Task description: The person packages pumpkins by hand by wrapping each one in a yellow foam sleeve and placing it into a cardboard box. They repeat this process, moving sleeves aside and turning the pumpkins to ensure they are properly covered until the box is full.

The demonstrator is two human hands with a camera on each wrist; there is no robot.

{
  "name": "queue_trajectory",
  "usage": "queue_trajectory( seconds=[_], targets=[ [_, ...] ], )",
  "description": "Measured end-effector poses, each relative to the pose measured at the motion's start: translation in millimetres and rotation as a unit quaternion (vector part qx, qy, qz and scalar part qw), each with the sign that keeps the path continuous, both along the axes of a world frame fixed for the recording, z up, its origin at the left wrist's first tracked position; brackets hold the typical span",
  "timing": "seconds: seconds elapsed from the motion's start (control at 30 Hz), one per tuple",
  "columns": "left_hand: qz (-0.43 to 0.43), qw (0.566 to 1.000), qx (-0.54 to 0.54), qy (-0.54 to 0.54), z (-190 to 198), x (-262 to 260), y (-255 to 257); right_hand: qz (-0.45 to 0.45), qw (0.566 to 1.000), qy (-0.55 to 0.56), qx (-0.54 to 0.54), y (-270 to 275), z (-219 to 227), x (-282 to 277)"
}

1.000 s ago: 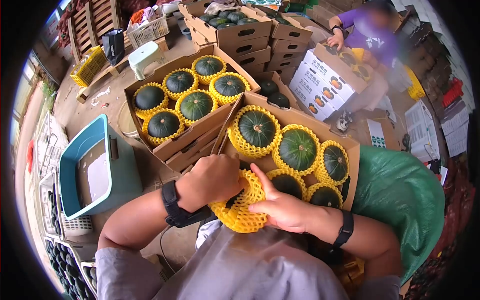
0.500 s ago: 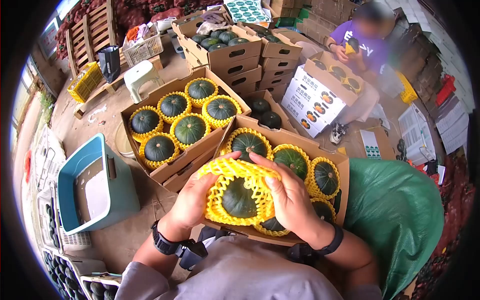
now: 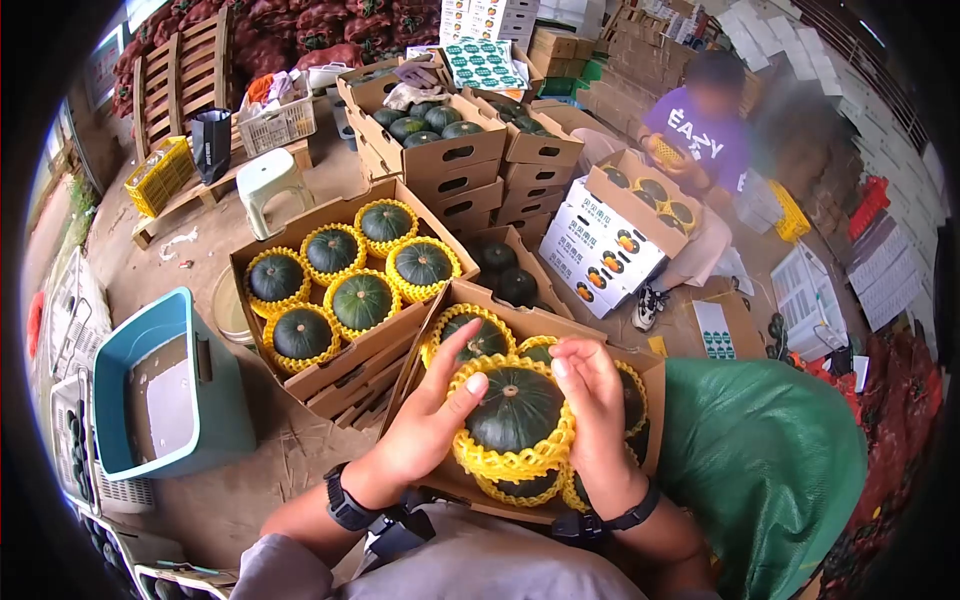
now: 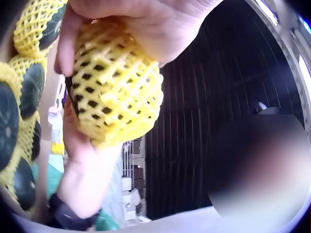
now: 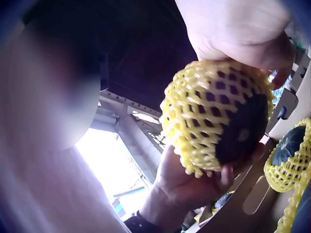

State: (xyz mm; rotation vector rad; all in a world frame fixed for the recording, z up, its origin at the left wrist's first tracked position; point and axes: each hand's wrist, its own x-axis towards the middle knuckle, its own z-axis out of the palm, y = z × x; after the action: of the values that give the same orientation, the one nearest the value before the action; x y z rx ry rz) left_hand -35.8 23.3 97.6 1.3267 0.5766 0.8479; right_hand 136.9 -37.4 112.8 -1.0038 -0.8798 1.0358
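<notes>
A dark green pumpkin (image 3: 512, 412) sits stem up between my two hands, over the front of the nearer cardboard box. Yellow foam netting (image 3: 510, 464) wraps its sides and leaves the top bare. My left hand (image 3: 418, 428) holds it from the left, thumb at the net's upper rim and forefinger raised past it. From the right, my right hand (image 3: 600, 425) cups the other side with bent fingers. In the right wrist view, the netted pumpkin (image 5: 241, 131) shows a pale spot on its bare face. Other netted pumpkins (image 3: 482, 338) fill the box beneath.
A second open box (image 3: 345, 365) of netted pumpkins stands to the left, beside a blue tub (image 3: 225, 400). Behind are stacked boxes (image 3: 455, 180) of bare pumpkins. A green sack (image 3: 755, 450) lies right. A person in purple (image 3: 690, 135) sits behind white printed boxes (image 3: 590, 250).
Earlier my hands bunched and stretched the netting around the pumpkin; now it lies round the sides, with the stem end facing up. The head view has shifted, showing more background.
</notes>
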Motion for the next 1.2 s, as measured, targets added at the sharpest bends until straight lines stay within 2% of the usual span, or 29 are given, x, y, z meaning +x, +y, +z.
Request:
queue_trajectory(
  seconds=[0.03,0.07,0.13,0.23,0.33,0.4,0.43,0.47,0.5,0.53,0.57,0.6,0.67,0.7,0.73,0.8,0.87,0.9,0.93,1.0,1.07,1.1,1.13,1.2],
  targets=[
    [0.053,0.997,-0.024,-0.043,1.8,3.2,-2.6,0.021,0.997,0.050,-0.063,3.4,0.6,-3.9],
    [0.087,0.994,0.002,-0.060,-2.0,3.8,-2.1,0.092,0.983,0.122,-0.100,2.1,0.4,-5.7],
    [0.104,0.989,-0.055,-0.088,-1.8,2.3,-3.5,0.089,0.990,0.100,-0.053,0.5,-8.0,-13.2],
    [0.111,0.987,-0.075,-0.089,-8.0,0.2,-5.4,0.100,0.993,0.059,-0.035,-1.8,-12.6,-11.2],
    [0.071,0.974,-0.169,-0.136,-15.7,-2.3,-7.0,0.107,0.991,0.067,-0.038,-0.6,-18.7,-10.6],
    [-0.016,0.954,-0.202,-0.223,-19.0,-5.0,-16.2,0.137,0.978,0.154,-0.028,-1.8,-11.9,-10.3],
    [-0.061,0.938,-0.216,-0.265,-19.4,-5.2,-20.2,0.157,0.975,0.158,0.007,-2.5,-15.9,-10.0],
    [-0.087,0.944,-0.202,-0.247,-14.7,-3.0,-24.8,0.151,0.988,0.002,0.039,1.9,-19.9,-6.0],
    [-0.118,0.928,-0.222,-0.276,-17.7,-4.4,-25.6,0.140,0.976,-0.154,0.067,7.3,-24.2,0.8],
    [-0.148,0.910,-0.241,-0.304,-20.7,-7.5,-25.8,0.127,0.939,-0.307,0.094,9.7,-25.7,6.7],
    [-0.116,0.913,-0.289,-0.264,-19.4,-12.8,-24.0,0.093,0.895,-0.433,0.043,7.6,-23.3,10.5],
    [-0.074,0.911,-0.332,-0.233,-17.3,-13.6,-20.0,0.073,0.889,-0.450,0.053,7.1,-20.4,8.4],
    [-0.056,0.904,-0.353,-0.232,-16.1,-15.7,-13.4,0.062,0.834,-0.527,0.153,-2.1,-3.4,-6.8],
    [-0.039,0.930,-0.313,-0.188,-12.0,-15.1,-14.0,0.113,0.839,-0.515,0.136,-7.9,0.3,-15.3],
    [-0.024,0.951,-0.275,-0.140,-9.2,-15.5,-17.0,0.129,0.827,-0.526,0.150,-8.5,3.1,-23.1],
    [-0.016,0.964,-0.245,-0.106,-16.5,-23.9,-23.2,0.146,0.864,-0.457,0.152,-4.5,-4.7,-23.7],
    [-0.048,0.997,-0.060,0.003,-12.6,-40.4,-22.8,0.190,0.883,-0.391,0.175,-0.4,-4.0,-11.7],
    [-0.073,0.994,-0.073,0.020,0.2,-54.1,-18.3,0.230,0.933,-0.238,0.142,0.9,-12.3,-11.0],
    [-0.098,0.991,-0.086,0.038,12.9,-67.9,-14.0,0.265,0.955,-0.078,0.106,1.0,-18.3,-11.7],
    [-0.117,0.992,-0.041,0.014,-4.9,-102.3,8.7,0.219,0.974,0.014,0.061,-0.4,-21.1,-18.3],
    [0.004,0.988,0.039,0.148,-19.2,-107.9,9.8,0.219,0.975,0.005,0.032,6.5,-24.1,-24.3],
    [0.004,0.973,0.045,0.227,-20.9,-105.3,6.2,0.245,0.969,-0.035,0.011,9.0,-23.8,-27.5],
    [-0.044,0.970,-0.028,0.236,-28.4,-102.4,3.2,0.252,0.942,-0.221,0.033,14.6,-36.3,-25.4],
    [-0.116,0.982,-0.113,0.101,-76.7,-106.3,4.0,0.246,0.861,-0.444,0.034,10.6,-45.7,-35.6]
  ],
)
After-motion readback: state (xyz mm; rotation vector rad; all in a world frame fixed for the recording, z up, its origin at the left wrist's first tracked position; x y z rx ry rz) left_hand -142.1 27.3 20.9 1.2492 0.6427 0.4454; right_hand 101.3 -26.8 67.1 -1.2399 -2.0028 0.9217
